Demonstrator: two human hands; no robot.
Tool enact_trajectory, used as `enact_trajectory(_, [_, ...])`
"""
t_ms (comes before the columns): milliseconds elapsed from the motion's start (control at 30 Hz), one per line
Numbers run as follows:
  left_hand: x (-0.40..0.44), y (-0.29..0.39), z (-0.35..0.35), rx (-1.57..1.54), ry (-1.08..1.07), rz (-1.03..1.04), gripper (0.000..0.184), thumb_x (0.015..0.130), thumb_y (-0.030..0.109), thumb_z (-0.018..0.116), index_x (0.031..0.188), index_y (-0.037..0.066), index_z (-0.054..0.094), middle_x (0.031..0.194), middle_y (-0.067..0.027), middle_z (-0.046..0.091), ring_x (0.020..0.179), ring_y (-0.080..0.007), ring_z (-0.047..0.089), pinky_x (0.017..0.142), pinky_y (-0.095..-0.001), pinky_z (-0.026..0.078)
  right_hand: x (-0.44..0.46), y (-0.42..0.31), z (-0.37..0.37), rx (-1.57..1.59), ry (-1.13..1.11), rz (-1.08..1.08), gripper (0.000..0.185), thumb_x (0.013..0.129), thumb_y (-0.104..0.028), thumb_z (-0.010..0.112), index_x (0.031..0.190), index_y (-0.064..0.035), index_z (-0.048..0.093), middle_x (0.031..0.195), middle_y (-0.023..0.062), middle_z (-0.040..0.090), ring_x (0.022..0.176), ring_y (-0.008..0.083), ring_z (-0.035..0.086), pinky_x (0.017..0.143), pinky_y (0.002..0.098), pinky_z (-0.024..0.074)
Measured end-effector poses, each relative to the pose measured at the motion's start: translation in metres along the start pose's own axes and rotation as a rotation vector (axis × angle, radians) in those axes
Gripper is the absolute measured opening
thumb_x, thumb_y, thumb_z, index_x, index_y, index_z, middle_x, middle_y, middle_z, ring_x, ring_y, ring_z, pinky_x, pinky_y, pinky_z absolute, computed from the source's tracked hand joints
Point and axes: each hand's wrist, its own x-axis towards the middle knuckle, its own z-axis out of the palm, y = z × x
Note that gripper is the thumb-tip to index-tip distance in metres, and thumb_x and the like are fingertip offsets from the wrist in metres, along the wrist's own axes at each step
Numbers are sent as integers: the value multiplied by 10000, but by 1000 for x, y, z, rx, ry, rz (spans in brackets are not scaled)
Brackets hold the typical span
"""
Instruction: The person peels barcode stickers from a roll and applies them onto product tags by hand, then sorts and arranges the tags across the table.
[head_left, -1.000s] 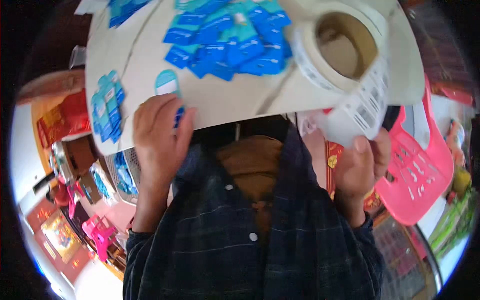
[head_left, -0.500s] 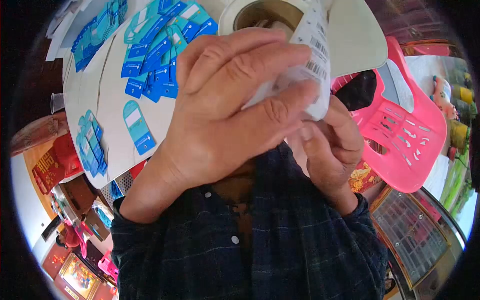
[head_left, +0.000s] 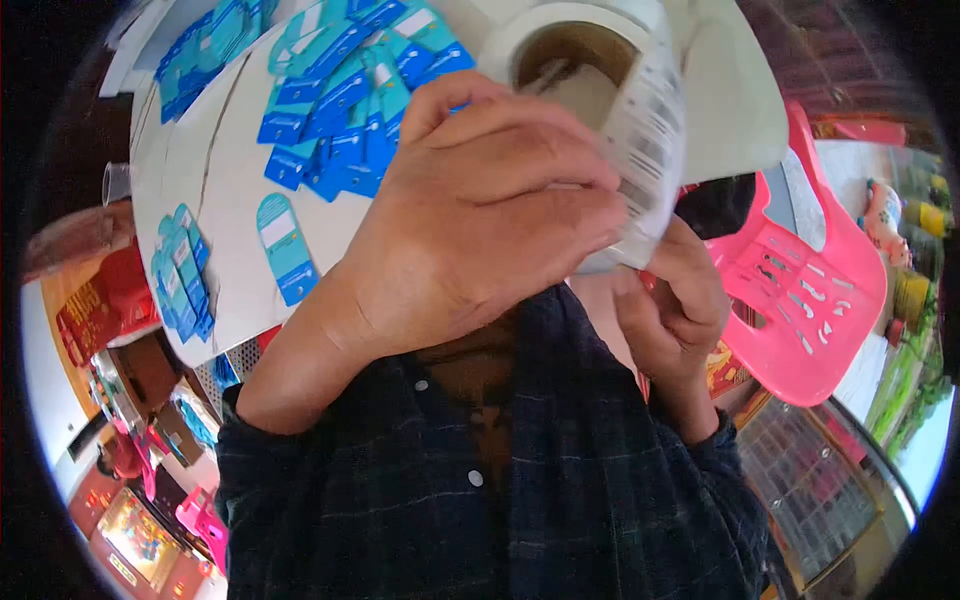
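Observation:
A roll of white barcode labels (head_left: 652, 150) is tilted in front of me, its brown cardboard core facing up. My left hand (head_left: 490, 200) is closed on its near side, back of the hand toward the camera, fingers pointing right. Just under the roll's lower edge, my right hand (head_left: 680, 305) has thumb and fingers curled close together. Whether anything small is between them I cannot make out. Left of my left hand, a single blue-and-teal hang tag (head_left: 285, 248) lies flat on the white table (head_left: 225, 190).
A large heap of blue tags (head_left: 335, 110) lies beyond my left hand. Another pile (head_left: 205, 55) is at the far left, and a small bunch (head_left: 183, 275) sits near the left edge. A pink plastic chair (head_left: 800, 285) with a black item (head_left: 718, 205) stands at right.
My left hand's fingers have drawn together over the roll. The roll shows lower and further right, with more of its core visible. My right hand's thumb has dropped slightly from the roll's edge.

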Motion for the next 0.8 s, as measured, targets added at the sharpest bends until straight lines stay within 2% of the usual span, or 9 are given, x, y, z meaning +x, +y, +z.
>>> enact_trajectory(67, [-4, 0, -5, -32, 44, -22, 196, 737, 134, 785, 927, 95, 757, 1053, -25, 716, 1033, -223, 631, 918, -397, 435, -7, -2, -5, -103, -69, 22, 339, 826, 51, 611, 1160, 1, 637, 1207, 172, 609, 1065, 268, 581, 947, 378, 444])
enact_trajectory(100, [-7, 0, -5, -8, 93, -31, 181, 743, 118, 777, 920, 94, 750, 1038, -24, 716, 997, -216, 640, 922, -402, 435, -8, -3, -4, -78, -100, 11, 339, 826, 51, 611, 1160, 1, 637, 1207, 172, 609, 1065, 268, 581, 947, 378, 444])
enact_trajectory(167, [-20, 1, -2, 46, 148, -71, 167, 748, 102, 769, 913, 93, 743, 1023, -23, 716, 962, -209, 650, 925, -406, 434, -13, -8, -3, -353, 278, 220, 383, 850, -73, 531, 1221, 8, 578, 1149, 152, 602, 1024, 240, 545, 936, 344, 426])
enact_trajectory(233, [-37, 6, -1, 166, 196, -64, 157, 760, 82, 757, 915, 98, 734, 1026, -27, 716, 943, -193, 657, 929, -424, 438, -18, -13, -7, -469, 456, 274, 453, 837, -208, 600, 1233, 3, 535, 1175, 172, 561, 1031, 267, 523, 964, 386, 395])
enact_trajectory(333, [-60, 14, 8, 230, 239, -98, 113, 782, 88, 733, 890, 91, 700, 1014, -32, 683, 937, -188, 628, 954, -425, 423, -16, -24, 6, -258, 374, 175, 494, 815, -213, 627, 1247, 12, 547, 1198, 196, 571, 1053, 295, 539, 969, 411, 410])
enact_trajectory(400, [-71, 19, 9, 253, 284, -95, 75, 804, 94, 708, 865, 85, 667, 1002, -36, 651, 931, -183, 599, 978, -425, 408, -2, -35, 18, -131, -179, 141, 486, 811, -167, 662, 1252, 14, 567, 1237, 202, 591, 1085, 302, 562, 971, 419, 433])
enact_trajectory(467, [-82, 22, 2, 289, 275, -112, 84, 804, 99, 714, 881, 90, 683, 1016, -36, 668, 935, -184, 615, 971, -432, 416, 8, -37, 38, 57, -279, 226, 433, 795, -100, 701, 1204, 16, 618, 1205, 186, 643, 1069, 306, 600, 969, 421, 452])
enact_trajectory(600, [-104, 23, -17, 385, 242, -150, 125, 804, 113, 733, 929, 107, 731, 1060, -34, 721, 947, -185, 663, 951, -451, 439, 20, -36, 66, 98, -293, 165, 346, 792, -15, 706, 1133, 14, 659, 1124, 155, 686, 975, 275, 636, 909, 373, 485])
enact_trajectory(800, [-134, 16, -42, 414, 194, -205, 173, 839, 245, 741, 936, 102, 732, 1039, -33, 722, 916, -185, 662, 950, -439, 446, 30, -42, 98, 81, -398, 174, 299, 778, 60, 698, 1073, 15, 681, 1098, 146, 702, 893, 239, 655, 817, 315, 511])
